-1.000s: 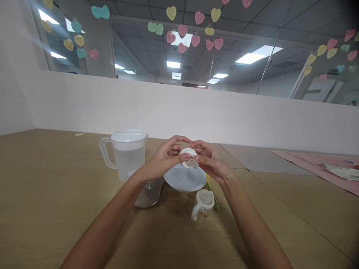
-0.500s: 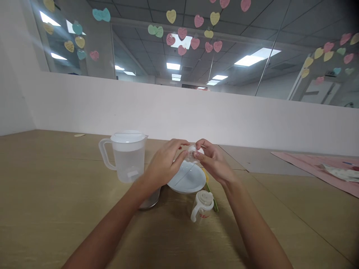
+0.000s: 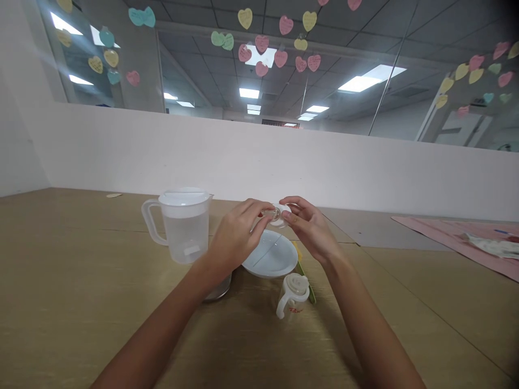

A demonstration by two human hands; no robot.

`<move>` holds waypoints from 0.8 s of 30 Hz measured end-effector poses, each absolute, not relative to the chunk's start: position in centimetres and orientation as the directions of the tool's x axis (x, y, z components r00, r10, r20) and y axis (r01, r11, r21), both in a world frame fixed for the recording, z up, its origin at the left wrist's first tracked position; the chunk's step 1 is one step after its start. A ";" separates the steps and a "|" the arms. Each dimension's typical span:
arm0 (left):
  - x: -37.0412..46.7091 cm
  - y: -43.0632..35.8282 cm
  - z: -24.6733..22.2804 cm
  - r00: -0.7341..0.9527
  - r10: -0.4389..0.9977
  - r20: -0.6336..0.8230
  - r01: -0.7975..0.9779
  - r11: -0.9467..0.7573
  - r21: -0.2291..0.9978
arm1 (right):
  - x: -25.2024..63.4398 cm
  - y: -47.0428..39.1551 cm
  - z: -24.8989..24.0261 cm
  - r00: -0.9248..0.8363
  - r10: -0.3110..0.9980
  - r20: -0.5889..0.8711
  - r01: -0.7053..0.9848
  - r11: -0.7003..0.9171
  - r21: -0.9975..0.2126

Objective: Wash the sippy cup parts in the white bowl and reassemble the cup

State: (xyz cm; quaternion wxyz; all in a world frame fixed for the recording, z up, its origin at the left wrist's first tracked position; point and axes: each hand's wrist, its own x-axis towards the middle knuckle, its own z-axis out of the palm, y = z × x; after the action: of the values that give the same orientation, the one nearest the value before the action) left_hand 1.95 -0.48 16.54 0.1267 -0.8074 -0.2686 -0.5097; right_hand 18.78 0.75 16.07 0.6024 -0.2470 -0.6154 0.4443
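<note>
Between both hands, above the white bowl (image 3: pixel 270 259), is a small clear container with a white part (image 3: pixel 280 215); its exact kind is hard to make out. My left hand (image 3: pixel 242 229) pinches its clear end with thumb and fingertips. On the white end, the thumb and fingers of my right hand (image 3: pixel 310 227) are closed. The container is tipped sideways. A thin straight rod or stick lies in the bowl. Nearer to me stands a small clear pot (image 3: pixel 294 296) with a white lid, white handle and red print.
A translucent lidded pitcher (image 3: pixel 185 229) stands left of the hands. My left wrist partly hides a round metal-rimmed vessel (image 3: pixel 221 289). Something green and long (image 3: pixel 311 292) with a yellow end lies beside the bowl. A pink cloth (image 3: pixel 438 232) is at far right, before a white wall (image 3: pixel 243 162).
The small container has turned from roughly upright to sideways and risen slightly. My left fingertips have closed on its clear end. My right hand has stayed on the white part.
</note>
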 end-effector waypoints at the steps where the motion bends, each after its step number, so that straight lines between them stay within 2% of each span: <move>1: 1.9 -0.5 16.6 0.333 0.306 0.892 0.570 -0.819 0.069 | 18.9 0.8 16.1 -0.151 0.841 0.519 -0.229 0.481 -0.846; 12: 1.5 -0.3 16.8 0.341 0.266 0.902 0.600 -0.800 0.009 | 19.0 0.6 16.1 -0.133 0.880 0.457 -0.170 0.434 -0.885; 24: 1.4 0.1 16.6 0.345 0.324 0.881 0.613 -0.788 0.050 | 19.3 1.1 15.7 -0.213 0.897 0.386 -0.167 0.356 -0.919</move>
State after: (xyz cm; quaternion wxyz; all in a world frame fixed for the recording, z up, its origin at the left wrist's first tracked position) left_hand 1.42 0.11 16.58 0.1466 -0.8070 -0.2903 -0.4930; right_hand 19.34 1.09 15.72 0.5516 -0.2987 -0.6115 0.4822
